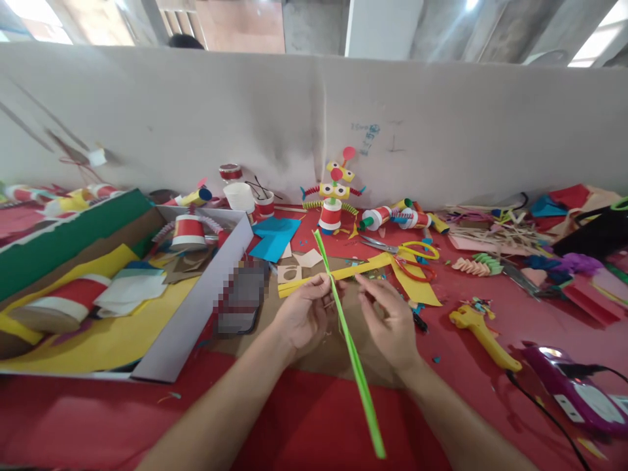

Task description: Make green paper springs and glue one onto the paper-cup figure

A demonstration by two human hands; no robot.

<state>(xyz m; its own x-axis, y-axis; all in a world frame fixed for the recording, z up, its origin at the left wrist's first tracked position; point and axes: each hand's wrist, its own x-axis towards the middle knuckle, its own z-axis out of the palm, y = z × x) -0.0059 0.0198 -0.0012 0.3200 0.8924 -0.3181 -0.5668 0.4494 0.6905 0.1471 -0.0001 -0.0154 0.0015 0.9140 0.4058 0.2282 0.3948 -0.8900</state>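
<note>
My left hand (pixel 301 320) is closed, thumb and fingers pinching a long bright green paper strip (pixel 360 376). The strip appears doubled and slants from beyond the fingertips down toward me. My right hand (pixel 392 324) is just to its right, fingers loosely stretched and apart, with nothing visible in them. Behind both hands a narrow yellow paper strip (pixel 363 267) crosses the green one; whether my fingers touch it I cannot tell. Under my hands lies a brown cardboard sheet (pixel 314 363). Scissors with yellow handles (pixel 417 250) rest beyond my right hand.
A white-sided box (pixel 196 307) with paper cups and paper stands left, beside a blurred phone-like object (pixel 243 297). Paper-cup figures (pixel 332 212) stand against the back wall. A yellow glue gun (pixel 483 337), a purple power strip (pixel 579 386) and paper scraps (pixel 495 229) lie right.
</note>
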